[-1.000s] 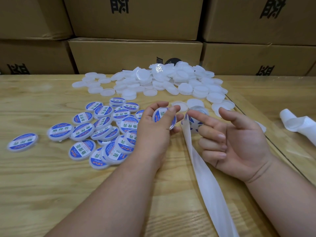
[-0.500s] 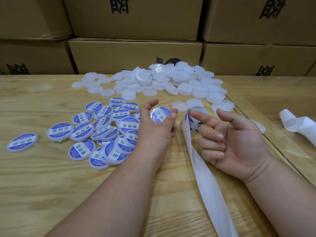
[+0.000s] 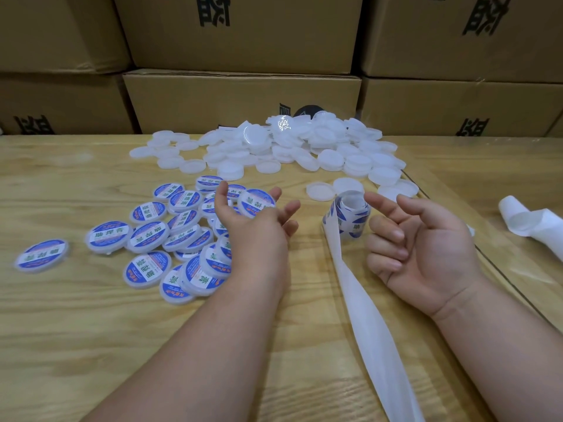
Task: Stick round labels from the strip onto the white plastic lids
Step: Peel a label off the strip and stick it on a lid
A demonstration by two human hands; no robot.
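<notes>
The labelled lid point(image 3: 256, 201) that was pinched in the left hand point(image 3: 259, 229) half a second ago has been let go: the fingers are now spread wide and nothing is gripped, the lid being caught just beyond them over the labelled pile point(image 3: 170, 239). The right hand point(image 3: 426, 248) is loosely curled and empty, just right of the label roll point(image 3: 347, 217), whose spent strip point(image 3: 365, 315) trails toward the near tabletop point(image 3: 61, 330) edge. One more lid is judged finished, and a blank is next needed from the white lids point(image 3: 274, 147) heaped beyond the roll.
</notes>
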